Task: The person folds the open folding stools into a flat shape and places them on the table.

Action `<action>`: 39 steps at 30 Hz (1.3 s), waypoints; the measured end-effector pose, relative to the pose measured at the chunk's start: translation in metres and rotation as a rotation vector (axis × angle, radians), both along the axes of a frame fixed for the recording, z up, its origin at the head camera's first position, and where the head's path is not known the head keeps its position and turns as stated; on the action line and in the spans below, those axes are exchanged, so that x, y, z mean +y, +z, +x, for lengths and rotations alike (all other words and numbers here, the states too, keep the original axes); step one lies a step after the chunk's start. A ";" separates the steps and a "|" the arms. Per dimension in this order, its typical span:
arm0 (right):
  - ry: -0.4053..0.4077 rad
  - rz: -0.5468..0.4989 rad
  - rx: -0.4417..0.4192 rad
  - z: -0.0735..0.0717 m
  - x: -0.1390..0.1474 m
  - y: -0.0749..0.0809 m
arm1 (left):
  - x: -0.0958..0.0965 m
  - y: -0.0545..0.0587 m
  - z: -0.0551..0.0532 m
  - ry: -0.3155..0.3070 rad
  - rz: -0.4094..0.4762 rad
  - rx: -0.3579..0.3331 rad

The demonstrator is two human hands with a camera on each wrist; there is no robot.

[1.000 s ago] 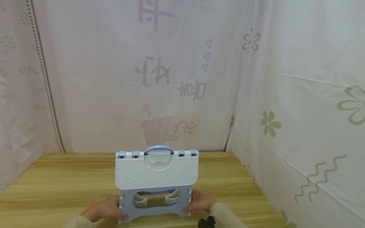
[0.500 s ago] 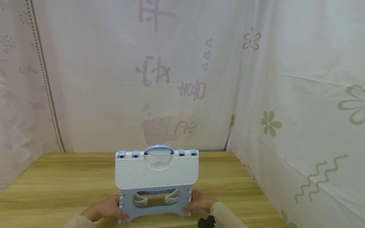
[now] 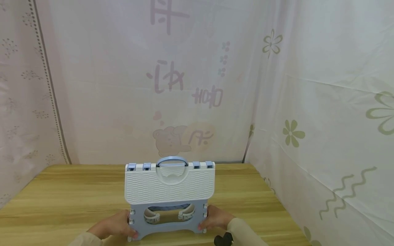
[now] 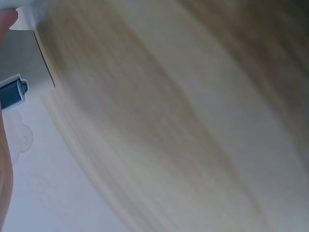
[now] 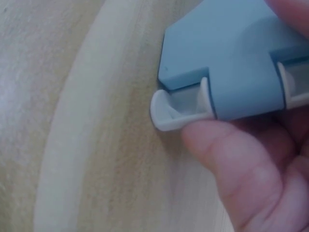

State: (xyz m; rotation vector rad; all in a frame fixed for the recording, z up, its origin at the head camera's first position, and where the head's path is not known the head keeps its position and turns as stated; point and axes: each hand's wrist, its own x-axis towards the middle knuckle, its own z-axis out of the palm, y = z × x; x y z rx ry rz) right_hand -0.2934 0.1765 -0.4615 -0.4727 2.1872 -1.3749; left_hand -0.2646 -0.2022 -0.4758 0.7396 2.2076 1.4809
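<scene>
A white and light-blue folding step stool [image 3: 169, 186] stands near the table's front, its woven-textured white panel tilted toward me and a blue carry handle arched on top. On its left side, my left hand [image 3: 115, 224] grips the lower blue leg panel, thumb in front. My right hand [image 3: 217, 218] holds the opposite side edge at about the same height. Close up in the right wrist view, fingers [image 5: 241, 164] press against the stool's blue leg [image 5: 227, 53] by its white hinge pieces. Only a sliver of the left hand and a stool corner show in the left wrist view.
The stool is on a wood-grain table [image 3: 67, 191]. Patterned curtains hang behind it and along both sides, the right curtain [image 3: 323, 136] near the table's edge. A small black object [image 3: 223, 240] sits by the right sleeve.
</scene>
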 end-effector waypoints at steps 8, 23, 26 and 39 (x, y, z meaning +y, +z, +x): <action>0.009 0.002 0.004 -0.001 0.001 -0.001 | 0.000 -0.001 0.000 0.000 0.007 0.001; 0.004 0.010 -0.009 -0.001 0.000 0.000 | -0.001 0.001 0.000 -0.002 0.003 -0.001; 0.004 0.009 -0.006 -0.001 0.000 0.001 | -0.001 0.001 0.000 -0.005 0.008 -0.003; 0.011 0.004 0.011 -0.001 -0.001 0.001 | -0.001 -0.001 -0.003 -0.038 0.052 -0.008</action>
